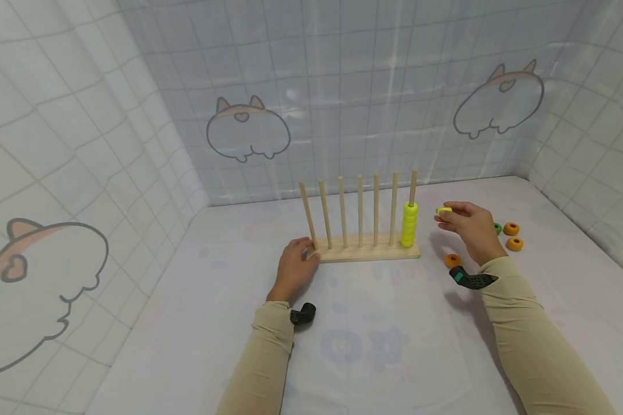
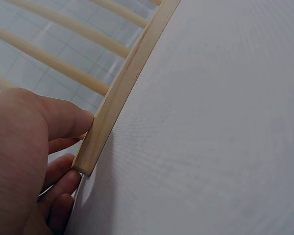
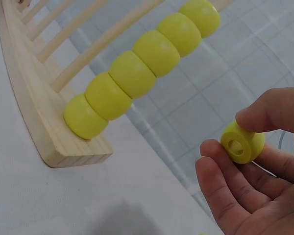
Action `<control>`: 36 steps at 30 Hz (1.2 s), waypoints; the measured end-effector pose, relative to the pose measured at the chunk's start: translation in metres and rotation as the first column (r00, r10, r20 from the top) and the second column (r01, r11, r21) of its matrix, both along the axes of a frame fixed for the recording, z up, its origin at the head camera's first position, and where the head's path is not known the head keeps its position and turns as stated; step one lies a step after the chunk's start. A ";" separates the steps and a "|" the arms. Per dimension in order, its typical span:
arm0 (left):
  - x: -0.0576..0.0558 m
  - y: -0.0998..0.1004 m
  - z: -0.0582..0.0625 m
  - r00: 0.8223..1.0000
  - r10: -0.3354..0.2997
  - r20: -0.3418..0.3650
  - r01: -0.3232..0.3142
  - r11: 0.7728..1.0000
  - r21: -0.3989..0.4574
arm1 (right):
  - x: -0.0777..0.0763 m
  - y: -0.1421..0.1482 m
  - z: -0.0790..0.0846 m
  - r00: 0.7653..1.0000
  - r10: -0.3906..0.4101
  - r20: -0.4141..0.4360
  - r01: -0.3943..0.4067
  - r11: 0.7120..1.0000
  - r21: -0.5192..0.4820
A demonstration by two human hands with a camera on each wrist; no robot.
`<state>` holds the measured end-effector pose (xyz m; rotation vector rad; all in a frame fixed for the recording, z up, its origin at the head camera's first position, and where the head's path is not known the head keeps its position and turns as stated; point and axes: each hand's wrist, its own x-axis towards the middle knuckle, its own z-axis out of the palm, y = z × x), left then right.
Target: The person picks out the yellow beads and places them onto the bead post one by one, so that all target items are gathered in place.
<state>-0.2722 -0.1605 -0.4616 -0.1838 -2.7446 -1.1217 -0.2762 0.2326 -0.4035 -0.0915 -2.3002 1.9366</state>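
Observation:
A wooden peg rack [image 1: 363, 252] with several upright pegs stands on the table. Yellow beads [image 1: 409, 225] are stacked on its rightmost peg, whose upper part is bare in the head view. My left hand [image 1: 295, 268] holds the left end of the rack's base, the thumb [image 2: 71, 117] on its near side and fingers behind and beneath the end. To the right of the stack and apart from it, my right hand [image 1: 472, 227] pinches a single yellow bead [image 3: 242, 142] between thumb and fingers. The bead's hole faces the camera in the right wrist view.
One orange bead [image 1: 452, 260] lies near my right wrist. Beyond that hand lie two more orange beads [image 1: 511, 229] and a green bead [image 1: 497, 229], partly hidden by the hand. A patterned, tile-lined wall [image 1: 342, 115] rises behind the table.

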 end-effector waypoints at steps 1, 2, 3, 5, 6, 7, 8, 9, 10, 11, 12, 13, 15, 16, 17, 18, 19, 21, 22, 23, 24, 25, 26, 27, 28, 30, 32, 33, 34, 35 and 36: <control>0.000 0.000 0.000 1.000 0.000 0.002 0.000 1.000 -0.002 | 0.000 0.000 0.000 1.000 0.001 -0.002 -0.001 1.000 0.002; 0.000 0.000 -0.001 1.000 0.000 0.001 0.000 1.000 -0.003 | 0.001 0.000 0.000 1.000 0.001 -0.006 -0.001 1.000 0.003; 0.000 0.000 -0.001 1.000 0.000 -0.001 0.000 1.000 -0.003 | 0.001 -0.001 0.000 1.000 0.002 -0.010 -0.002 1.000 0.005; 0.000 -0.001 -0.002 1.000 0.001 -0.005 -0.001 1.000 -0.002 | 0.002 -0.001 0.001 1.000 0.005 -0.022 -0.005 1.000 0.008; 0.000 -0.001 -0.003 1.000 0.000 -0.009 0.000 1.000 -0.001 | 0.002 -0.001 0.001 1.000 0.007 -0.029 -0.007 1.000 0.006; 0.000 -0.001 -0.003 1.000 0.001 -0.008 -0.001 1.000 -0.002 | 0.003 -0.001 0.001 0.999 0.009 -0.036 -0.009 1.000 0.006; 0.000 -0.001 -0.003 1.000 0.000 -0.011 0.000 1.000 0.000 | 0.003 -0.002 0.002 0.999 0.012 -0.043 -0.012 1.000 0.004; 0.000 -0.001 -0.004 1.000 -0.001 -0.013 0.001 1.000 -0.001 | 0.004 -0.002 0.002 0.999 0.015 -0.049 -0.015 1.000 0.002; 0.000 -0.001 -0.004 1.000 -0.002 -0.014 0.002 1.000 0.000 | 0.005 -0.002 0.002 0.998 0.018 -0.054 -0.018 1.000 0.000; 0.000 -0.001 -0.004 1.000 -0.004 -0.014 0.004 1.000 0.002 | 0.005 -0.002 0.002 0.998 0.020 -0.058 -0.020 1.000 -0.004; 0.001 -0.001 -0.005 1.000 -0.005 -0.014 0.005 1.000 0.002 | 0.006 -0.002 0.002 0.998 0.022 -0.061 -0.023 1.000 -0.005; 0.001 -0.001 -0.005 1.000 -0.006 -0.014 0.006 1.000 0.003 | 0.006 -0.003 0.003 0.998 0.024 -0.064 -0.024 1.000 -0.008; 0.001 -0.001 -0.006 1.000 -0.006 -0.017 0.006 1.000 0.003 | 0.007 -0.003 0.003 0.997 0.025 -0.067 -0.026 1.000 -0.012; 0.001 -0.001 -0.006 1.000 -0.007 -0.020 0.007 1.000 0.006 | 0.007 -0.004 0.003 0.997 0.026 -0.070 -0.027 0.999 -0.016; 0.001 -0.002 -0.006 1.000 -0.007 -0.022 0.007 1.000 0.006 | 0.008 -0.004 0.003 0.997 0.026 -0.073 -0.028 0.999 -0.021; 0.001 -0.002 -0.007 1.000 -0.007 -0.025 0.007 1.000 0.005 | 0.008 -0.004 0.003 0.997 0.028 -0.076 -0.030 0.999 -0.024; 0.001 -0.002 -0.007 1.000 -0.006 -0.027 0.006 1.000 0.005 | 0.008 -0.004 0.003 0.996 0.030 -0.080 -0.032 0.999 -0.028; 0.001 -0.002 -0.008 1.000 -0.005 -0.029 0.005 1.000 0.005 | 0.008 -0.005 0.003 0.996 0.032 -0.087 -0.035 0.999 -0.035; 0.002 -0.002 -0.008 1.000 -0.005 -0.029 0.005 1.000 0.005 | 0.008 -0.005 0.003 0.995 0.033 -0.090 -0.036 0.999 -0.037; 0.002 -0.002 -0.008 1.000 -0.004 -0.028 0.004 1.000 0.004 | 0.009 -0.006 0.003 0.995 0.034 -0.092 -0.038 0.999 -0.037; 0.002 -0.002 -0.008 1.000 -0.004 -0.030 0.004 1.000 0.005 | 0.009 -0.006 0.003 0.995 0.035 -0.096 -0.038 0.998 -0.039; 0.003 -0.002 -0.008 0.999 -0.004 -0.032 0.004 1.000 0.006 | 0.009 -0.006 0.003 0.995 0.035 -0.099 -0.039 0.998 -0.040; 0.003 -0.002 -0.008 0.999 -0.005 -0.035 0.005 1.000 0.006 | 0.009 -0.007 0.003 0.994 0.035 -0.100 -0.039 0.998 -0.040; 0.003 -0.002 -0.009 0.999 -0.006 -0.039 0.007 1.000 0.007 | 0.009 -0.007 0.003 0.994 0.035 -0.104 -0.039 0.998 -0.041; 0.003 -0.002 -0.009 0.999 -0.007 -0.041 0.007 1.000 0.007 | 0.010 -0.007 0.003 0.994 0.034 -0.107 -0.039 0.998 -0.042; 0.004 -0.002 -0.010 0.999 -0.008 -0.047 0.009 1.000 0.006 | 0.011 -0.008 0.004 0.993 0.033 -0.114 -0.038 0.998 -0.048; 0.004 -0.003 -0.011 0.999 -0.008 -0.048 0.008 1.000 0.004 | 0.012 -0.009 0.004 0.992 0.032 -0.121 -0.039 0.998 -0.054; 0.004 -0.003 -0.011 0.999 -0.008 -0.047 0.008 1.000 0.003 | 0.013 -0.009 0.004 0.992 0.031 -0.125 -0.038 0.997 -0.059; 0.004 -0.003 -0.012 0.999 -0.010 -0.049 0.010 1.000 0.004 | 0.013 -0.010 0.004 0.991 0.029 -0.129 -0.038 0.997 -0.065; 0.004 -0.003 -0.012 0.999 -0.010 -0.051 0.010 1.000 0.004 | 0.014 -0.010 0.004 0.990 0.031 -0.134 -0.041 0.997 -0.073; 0.004 -0.003 -0.013 0.999 -0.009 -0.049 0.009 1.000 0.002 | 0.015 -0.011 0.004 0.990 0.032 -0.140 -0.044 0.996 -0.082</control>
